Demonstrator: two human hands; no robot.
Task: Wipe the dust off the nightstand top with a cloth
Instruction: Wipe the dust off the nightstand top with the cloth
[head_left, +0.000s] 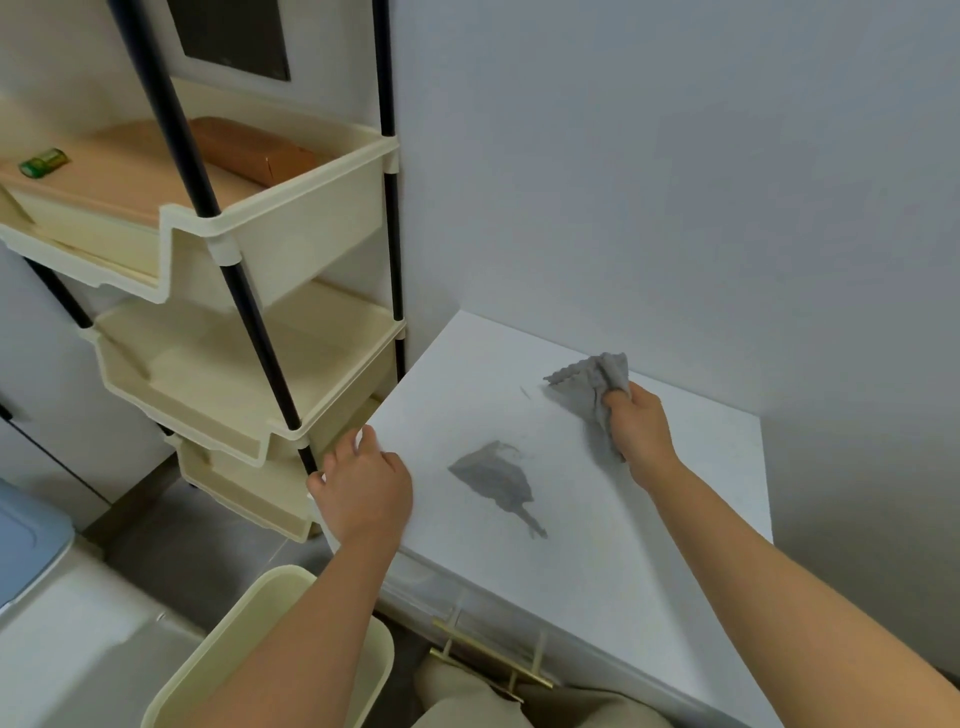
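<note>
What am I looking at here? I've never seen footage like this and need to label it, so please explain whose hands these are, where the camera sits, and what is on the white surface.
There is one picture, from a camera worn on a person's head, looking down at their own bare arms. No machine is involved. The right hand grips a bunched grey cloth over the white nightstand top. The left hand rests at the top's left edge, holding nothing. The dark grey patch in the middle looks like a shadow or smear; I cannot tell which. A cream shelf rack stands to the left.
</note>
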